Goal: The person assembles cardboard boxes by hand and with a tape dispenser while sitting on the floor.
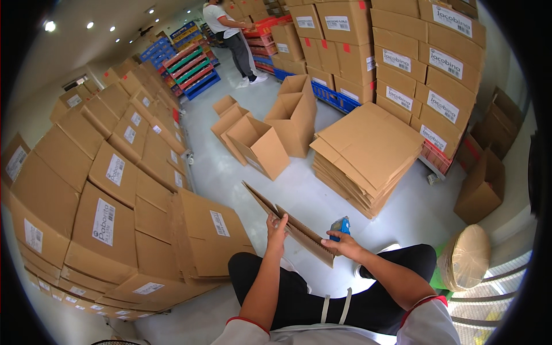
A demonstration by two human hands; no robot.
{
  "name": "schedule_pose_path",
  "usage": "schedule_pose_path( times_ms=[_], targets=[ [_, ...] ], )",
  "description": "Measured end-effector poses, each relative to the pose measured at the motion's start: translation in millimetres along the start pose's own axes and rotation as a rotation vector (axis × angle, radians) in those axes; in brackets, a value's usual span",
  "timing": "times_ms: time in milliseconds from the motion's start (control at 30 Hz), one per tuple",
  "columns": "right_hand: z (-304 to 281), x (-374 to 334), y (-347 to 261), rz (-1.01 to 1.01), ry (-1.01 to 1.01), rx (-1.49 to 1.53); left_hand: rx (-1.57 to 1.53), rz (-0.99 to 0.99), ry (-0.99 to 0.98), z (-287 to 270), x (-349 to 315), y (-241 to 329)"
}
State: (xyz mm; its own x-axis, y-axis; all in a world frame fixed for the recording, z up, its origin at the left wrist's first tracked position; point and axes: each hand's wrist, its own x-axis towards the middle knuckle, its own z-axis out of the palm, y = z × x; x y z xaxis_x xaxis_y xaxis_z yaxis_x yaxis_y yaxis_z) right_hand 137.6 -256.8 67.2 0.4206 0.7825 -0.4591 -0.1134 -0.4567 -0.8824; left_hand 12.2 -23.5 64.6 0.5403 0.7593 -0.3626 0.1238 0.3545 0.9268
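The largest thing around you is the wall of packed boxes (152, 190), well to the left of the pile of flat cardboard (368, 144). A second stack of boxes (397, 86) rises behind that pile and to its right. Far beyond the pile and to its left stand the plastic crates (190, 66), and a co-worker (225, 23) is on that far side too. The open boxes (267, 152) stand on the floor just left of the pile, their tops unfolded

Your folded carton (305, 234) is on your side of the pile, to its left, held tilted above the floor and nearly flat. Your left hand (277, 230) grips it along its upper edge. Your right hand (343, 246) has its thumb at the carton's near end and seems closed around the smallest thing, a blue tape dispenser (340, 226), though the fingers are partly hidden

You look to be at the step of opening a flat carton into a box. The next move calls for spreading its walls square, then folding the bottom flaps in so the dispenser can run over the seam
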Motion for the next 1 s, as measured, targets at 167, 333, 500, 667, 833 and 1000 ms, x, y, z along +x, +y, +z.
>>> schedule_pose_path(
  times_ms=[167, 333, 500, 667, 833, 1000],
  targets=[
    [4.7, -10.5, -13.0, -0.134, 0.071, -0.130, -0.013, 0.079, 0.120, -1.1, 0.3, 4.9],
    [15.7, -27.3, -35.5, -0.354, 0.129, -0.635, 0.016, 0.114, 0.233, 1.5, 0.1, 23.0],
    [19.8, -34.9, -44.5, -0.268, 0.042, -0.623, 0.131, 0.097, -0.018, -21.6, -2.9, 3.5],
    [-7.6, -41.7, -41.3, -0.180, 0.400, -0.505, 0.398, 0.224, -0.261, -6.3, -43.5, 3.0],
    [-53.9, -20.6, -35.2, -0.184, 0.742, -0.325, 0.516, -0.003, -0.639, -30.8, -72.9, 36.7],
    [-32.7, -21.2, -35.1, -0.164, 0.783, -0.331, 1.047, 0.634, -0.221, -18.7, -117.6, 5.0]
  ],
)
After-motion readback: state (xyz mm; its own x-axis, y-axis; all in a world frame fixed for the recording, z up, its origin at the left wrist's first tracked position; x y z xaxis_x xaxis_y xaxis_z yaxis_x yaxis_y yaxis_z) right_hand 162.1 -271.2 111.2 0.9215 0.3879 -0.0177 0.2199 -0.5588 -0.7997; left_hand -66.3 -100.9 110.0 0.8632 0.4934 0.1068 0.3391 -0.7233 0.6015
